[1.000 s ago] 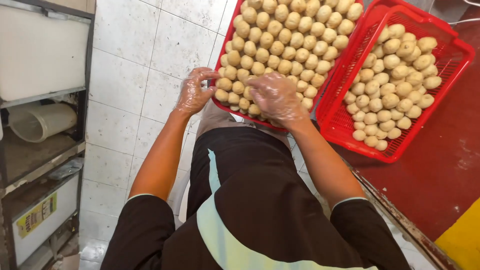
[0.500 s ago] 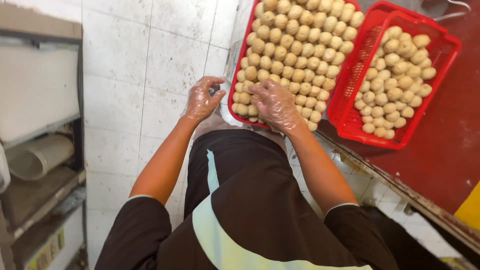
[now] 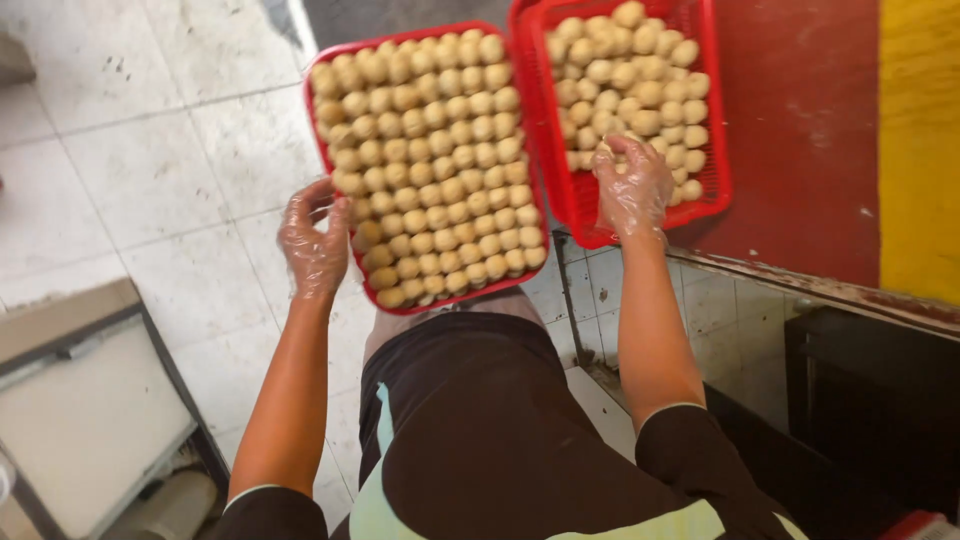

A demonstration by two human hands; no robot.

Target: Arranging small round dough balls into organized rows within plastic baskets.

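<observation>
Left hand [image 3: 315, 240] grips the edge of the full tray [image 3: 335, 175] of dough balls [image 3: 440, 160], off the counter. Right hand [image 3: 632, 185], fingers closed on a ball, reaches into the basket [image 3: 715, 120], partly filled.

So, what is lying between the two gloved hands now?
In the head view, the left tray of dough balls lies between left hand and right hand.

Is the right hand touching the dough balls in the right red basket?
Touching. The head view shows the gloved right hand resting on the dough balls in the right red basket, its fingers curled around one.
</observation>
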